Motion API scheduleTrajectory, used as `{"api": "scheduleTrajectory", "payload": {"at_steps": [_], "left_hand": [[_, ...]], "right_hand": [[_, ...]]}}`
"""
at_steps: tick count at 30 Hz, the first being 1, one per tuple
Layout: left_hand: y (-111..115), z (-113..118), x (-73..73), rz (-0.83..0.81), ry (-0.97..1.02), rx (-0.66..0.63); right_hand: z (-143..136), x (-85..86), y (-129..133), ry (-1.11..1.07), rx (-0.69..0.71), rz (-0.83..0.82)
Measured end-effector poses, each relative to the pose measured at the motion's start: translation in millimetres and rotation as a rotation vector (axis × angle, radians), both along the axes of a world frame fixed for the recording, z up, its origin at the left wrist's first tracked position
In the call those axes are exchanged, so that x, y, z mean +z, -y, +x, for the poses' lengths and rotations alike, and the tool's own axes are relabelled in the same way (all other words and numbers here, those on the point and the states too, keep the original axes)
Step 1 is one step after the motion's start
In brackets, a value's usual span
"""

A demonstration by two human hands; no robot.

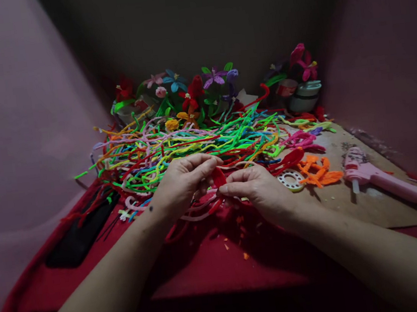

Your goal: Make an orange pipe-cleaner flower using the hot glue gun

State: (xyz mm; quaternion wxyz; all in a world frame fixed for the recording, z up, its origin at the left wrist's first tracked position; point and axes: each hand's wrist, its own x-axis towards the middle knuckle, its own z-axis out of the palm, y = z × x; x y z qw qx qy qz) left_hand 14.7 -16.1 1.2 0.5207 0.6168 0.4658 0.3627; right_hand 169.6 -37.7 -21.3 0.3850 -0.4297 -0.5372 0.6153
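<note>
Between my two hands is a small red pipe-cleaner petal [219,177]. My left hand [187,181] pinches its upper end with thumb and forefinger. Lower down, my right hand [256,188] has its thumb and forefinger closed on the petal's other end. Just beyond my hands lies a big tangled heap of coloured pipe cleaners [191,143] in green, yellow, red, pink and blue. Beside my right hand are a white disc with holes [291,180], finished red loops [288,160] and orange pipe-cleaner shapes [319,172].
A pink glue gun [390,182] with its cord rests on a brown board [340,205] at right. Pipe-cleaner flowers [214,77] stand in pots along the back. At left, a black flat object [83,237] lies on the red cloth [222,270], which carries orange scraps.
</note>
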Motion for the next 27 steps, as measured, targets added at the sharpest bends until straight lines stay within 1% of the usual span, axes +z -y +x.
{"api": "scheduleTrajectory", "payload": {"at_steps": [2, 3, 5, 8, 10, 14, 15, 16, 18, 20, 22, 23, 26, 27], "left_hand": [[-1.9, -2.9, 0.6, -0.028, 0.066, -0.029], [-2.3, -3.9, 0.6, -0.034, 0.066, -0.044], [-2.4, -4.9, 0.2, -0.033, 0.032, -0.055], [-1.2, -3.3, -0.4, -0.011, -0.029, -0.038], [0.4, -0.4, -0.4, 0.031, -0.096, -0.018], [3.5, 4.5, 0.5, 0.214, -0.232, 0.072], [3.9, 4.7, 1.0, 0.211, -0.229, 0.083], [4.1, 4.5, 1.6, 0.173, -0.212, 0.080], [4.7, 3.6, 2.5, 0.053, -0.169, 0.037], [6.1, 3.5, 2.1, 0.007, -0.152, 0.004], [8.7, 5.1, -0.3, 0.089, -0.169, 0.036], [10.4, 6.3, -2.1, 0.175, -0.192, 0.067], [15.6, 10.0, -7.5, 0.513, -0.303, 0.159], [16.7, 10.8, -8.7, 0.579, -0.333, 0.175]], "right_hand": [[0.1, 1.1, 0.2, -0.018, -0.009, -0.004], [0.3, 1.3, 0.0, -0.026, -0.010, -0.003], [0.6, 0.9, -0.5, -0.039, 0.010, -0.005], [0.8, -1.5, -1.5, -0.041, 0.062, 0.006], [0.7, -3.5, -1.8, -0.025, 0.066, 0.018], [0.8, -5.9, -1.5, -0.003, 0.052, 0.037], [0.9, -6.0, -1.4, -0.004, 0.040, 0.044], [1.0, -6.0, -1.3, -0.007, 0.027, 0.053], [1.1, -5.9, -1.1, -0.021, 0.005, 0.067], [1.0, -5.9, -1.3, -0.028, -0.008, 0.058], [0.7, -6.3, -1.8, -0.027, -0.014, 0.039], [0.4, -6.8, -2.2, -0.028, -0.017, 0.031], [-0.3, -9.0, -3.5, -0.064, 0.011, 0.014], [-0.5, -9.9, -3.7, -0.075, 0.023, 0.013]]}}
